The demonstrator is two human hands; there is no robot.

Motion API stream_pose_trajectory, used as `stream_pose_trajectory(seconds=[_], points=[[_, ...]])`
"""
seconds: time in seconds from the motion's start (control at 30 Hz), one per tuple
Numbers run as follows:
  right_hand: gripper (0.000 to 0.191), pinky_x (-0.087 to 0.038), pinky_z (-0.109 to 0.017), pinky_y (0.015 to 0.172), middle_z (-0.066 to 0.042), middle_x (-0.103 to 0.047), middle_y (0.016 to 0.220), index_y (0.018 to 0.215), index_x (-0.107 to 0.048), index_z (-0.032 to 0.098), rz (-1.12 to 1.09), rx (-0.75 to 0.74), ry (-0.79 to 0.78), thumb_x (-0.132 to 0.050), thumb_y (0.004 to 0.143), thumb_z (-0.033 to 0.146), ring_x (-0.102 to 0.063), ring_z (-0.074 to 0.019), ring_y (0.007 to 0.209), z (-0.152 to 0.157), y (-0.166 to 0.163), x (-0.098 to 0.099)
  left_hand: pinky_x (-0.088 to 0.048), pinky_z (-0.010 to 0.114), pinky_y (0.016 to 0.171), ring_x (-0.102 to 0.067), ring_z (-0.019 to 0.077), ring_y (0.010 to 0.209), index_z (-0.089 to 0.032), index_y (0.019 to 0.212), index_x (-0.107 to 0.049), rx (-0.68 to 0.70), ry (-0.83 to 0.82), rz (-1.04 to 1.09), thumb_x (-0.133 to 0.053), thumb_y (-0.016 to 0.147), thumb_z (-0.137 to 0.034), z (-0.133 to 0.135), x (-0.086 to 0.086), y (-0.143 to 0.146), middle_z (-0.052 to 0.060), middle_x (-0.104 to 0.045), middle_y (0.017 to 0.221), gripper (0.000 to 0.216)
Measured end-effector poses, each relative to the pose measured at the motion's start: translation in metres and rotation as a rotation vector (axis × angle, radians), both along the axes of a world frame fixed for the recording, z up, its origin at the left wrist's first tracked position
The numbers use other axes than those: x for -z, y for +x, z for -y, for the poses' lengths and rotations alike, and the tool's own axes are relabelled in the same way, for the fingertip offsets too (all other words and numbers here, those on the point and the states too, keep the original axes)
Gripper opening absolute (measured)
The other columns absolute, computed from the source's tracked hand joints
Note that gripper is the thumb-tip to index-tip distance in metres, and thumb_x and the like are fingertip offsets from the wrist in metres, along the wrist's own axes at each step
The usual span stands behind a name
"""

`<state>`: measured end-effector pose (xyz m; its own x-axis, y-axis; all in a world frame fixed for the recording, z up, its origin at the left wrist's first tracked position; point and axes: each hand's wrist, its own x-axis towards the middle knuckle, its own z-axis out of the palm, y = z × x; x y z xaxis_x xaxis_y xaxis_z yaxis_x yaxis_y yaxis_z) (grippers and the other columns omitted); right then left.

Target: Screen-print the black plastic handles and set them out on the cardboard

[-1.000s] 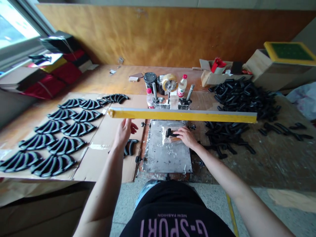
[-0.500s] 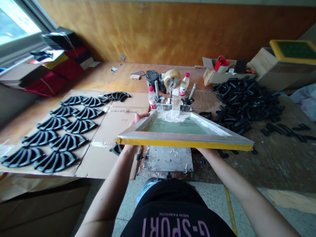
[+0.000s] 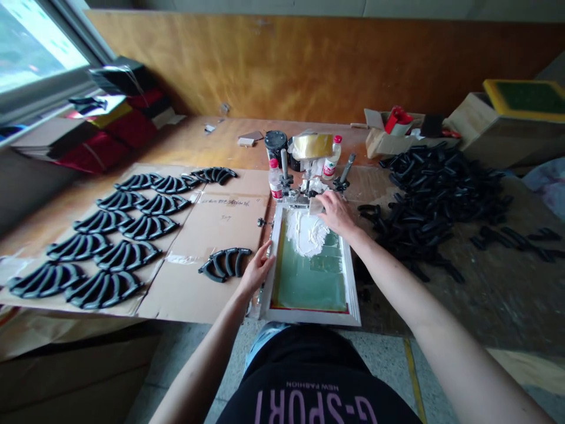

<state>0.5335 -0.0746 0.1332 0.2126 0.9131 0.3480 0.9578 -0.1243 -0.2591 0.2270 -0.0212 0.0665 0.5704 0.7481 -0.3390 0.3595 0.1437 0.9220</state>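
Your one screen-printing frame (image 3: 309, 317) sits at twelve o'clock, bearing a single patch of white ink (image 3: 304, 235). Your right hand (image 3: 338, 213) pinches one squeegee (image 3: 315, 206) at the frame's twelve; your left hand (image 3: 258, 271), fingers loosely spread, is at its nine, contact unclear. One fan of black curved pieces (image 3: 238, 264) lies at eleven; two plastic bottles (image 3: 274, 178) stand beyond the frame at twelve.

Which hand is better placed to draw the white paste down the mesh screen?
Right, I'd judge: the right hand has its fingers at the pale scraper, by the white paste. The left hand is at the screen frame's left rail.
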Motion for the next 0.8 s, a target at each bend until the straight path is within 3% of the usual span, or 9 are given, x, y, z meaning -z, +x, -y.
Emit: stream_pose_trajectory(seconds=[0.1,0.17,0.23,0.33,0.47,0.57,0.67,0.8], points=[[0.018,-0.045,-0.038,0.089,-0.012,-0.064,0.101,0.103,-0.062,0.015,0.031,-0.015,-0.229,-0.060,0.086,0.017,-0.056,-0.0260,0.100,-0.012,-0.016,0.008,-0.039,0.022,0.054,-0.054,0.0117,0.059,-0.023,0.148,-0.038,-0.008,0.004,-0.016,-0.058,0.081,-0.057,-0.002,0.014,0.001,0.001,-0.067,0.082,0.078],[0.010,-0.044,-0.035,0.086,-0.012,-0.065,0.095,0.094,-0.062,0.013,0.060,-0.019,-0.292,-0.055,0.087,0.014,-0.057,-0.0244,0.094,-0.007,-0.027,0.013,-0.042,0.023,0.058,-0.058,0.0134,0.065,-0.023,0.148,-0.038,-0.005,-0.014,-0.022,-0.058,0.081,-0.057,-0.003,0.016,0.001,0.003,-0.068,0.087,0.078],[0.012,-0.043,-0.034,0.083,-0.013,-0.065,0.093,0.091,-0.062,0.013,0.096,-0.082,-0.303,-0.051,0.086,0.010,-0.056,-0.0238,0.092,0.007,-0.038,0.016,-0.046,0.024,0.064,-0.062,0.0159,0.074,-0.022,0.148,-0.038,-0.010,-0.050,-0.003,-0.058,0.081,-0.057,-0.003,0.015,0.000,0.004,-0.069,0.093,0.078],[0.017,-0.041,-0.032,0.075,-0.011,-0.064,0.089,0.088,-0.063,0.014,0.113,-0.316,-0.290,-0.049,0.082,0.005,-0.054,-0.0235,0.090,0.033,-0.048,0.015,-0.049,0.027,0.073,-0.065,0.0193,0.086,-0.023,0.146,-0.042,-0.042,-0.067,0.040,-0.061,0.079,-0.057,-0.001,0.015,0.000,0.006,-0.071,0.098,0.077],[0.016,-0.039,-0.029,0.071,-0.005,-0.063,0.082,0.081,-0.063,0.019,0.025,-0.555,-0.267,-0.053,0.079,0.006,-0.054,-0.0203,0.085,0.046,-0.041,0.006,-0.050,0.027,0.071,-0.066,0.0192,0.084,-0.023,0.144,-0.045,-0.054,-0.068,0.039,-0.062,0.079,-0.056,0.001,0.015,0.000,0.006,-0.071,0.096,0.075],[0.014,-0.040,-0.028,0.071,-0.003,-0.063,0.081,0.079,-0.064,0.021,-0.031,-0.473,-0.238,-0.056,0.081,0.009,-0.055,-0.0192,0.083,0.040,-0.035,0.007,-0.048,0.025,0.066,-0.065,0.0175,0.078,-0.022,0.145,-0.043,-0.050,-0.084,0.056,-0.061,0.080,-0.055,0.001,0.012,0.001,0.006,-0.071,0.094,0.075],[0.020,-0.042,-0.031,0.078,-0.007,-0.065,0.090,0.090,-0.067,0.018,-0.010,-0.384,-0.145,-0.052,0.081,0.006,-0.055,-0.0223,0.094,0.042,-0.039,0.018,-0.045,0.023,0.059,-0.064,0.0161,0.070,-0.021,0.145,-0.044,-0.061,-0.078,0.058,-0.063,0.080,-0.054,0.001,0.009,0.000,0.005,-0.072,0.089,0.075],[0.022,-0.044,-0.032,0.082,-0.008,-0.066,0.092,0.096,-0.067,0.018,-0.024,-0.483,-0.143,-0.053,0.083,0.008,-0.056,-0.0222,0.096,0.051,-0.044,0.025,-0.045,0.023,0.058,-0.063,0.0157,0.068,-0.021,0.143,-0.046,-0.077,-0.107,0.071,-0.065,0.078,-0.052,0.003,0.000,0.001,0.005,-0.072,0.087,0.075]])
